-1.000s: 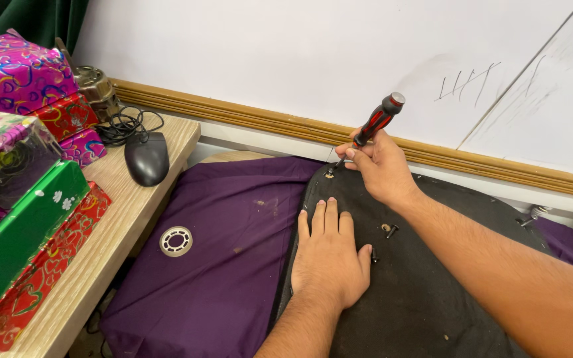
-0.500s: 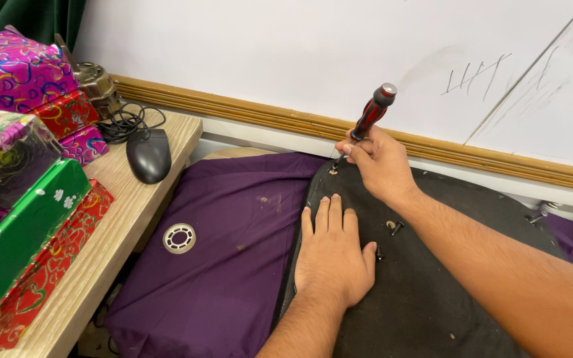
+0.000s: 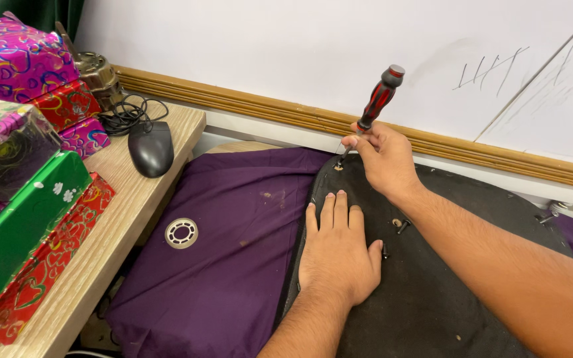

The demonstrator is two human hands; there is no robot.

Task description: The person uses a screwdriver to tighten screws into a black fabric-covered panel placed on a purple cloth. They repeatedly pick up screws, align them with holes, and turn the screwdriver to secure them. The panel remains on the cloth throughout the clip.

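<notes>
A person's right hand (image 3: 382,159) gripped a red-and-black screwdriver (image 3: 374,109) low on its shaft, fingers closed around it, the tip set at an upper corner of a dark, flat panel (image 3: 432,292) and the handle tilted away toward the white wall (image 3: 286,53). The left hand (image 3: 339,255) lay open and flat on the panel just below, fingers spread forward, apparently pressing down to keep the piece from shifting under the tool. A few loose screws (image 3: 402,227) sat on the panel between the two forearms. To the left of the flat hand, purple cloth (image 3: 233,252) covered the surface beneath, with a round metal ring (image 3: 182,233) resting on it. Farther left, a wooden shelf (image 3: 101,238) carried a black computer mouse (image 3: 150,147) with its cord coiled behind, and a stack of brightly wrapped gift boxes (image 3: 21,212), well apart from the work.
</notes>
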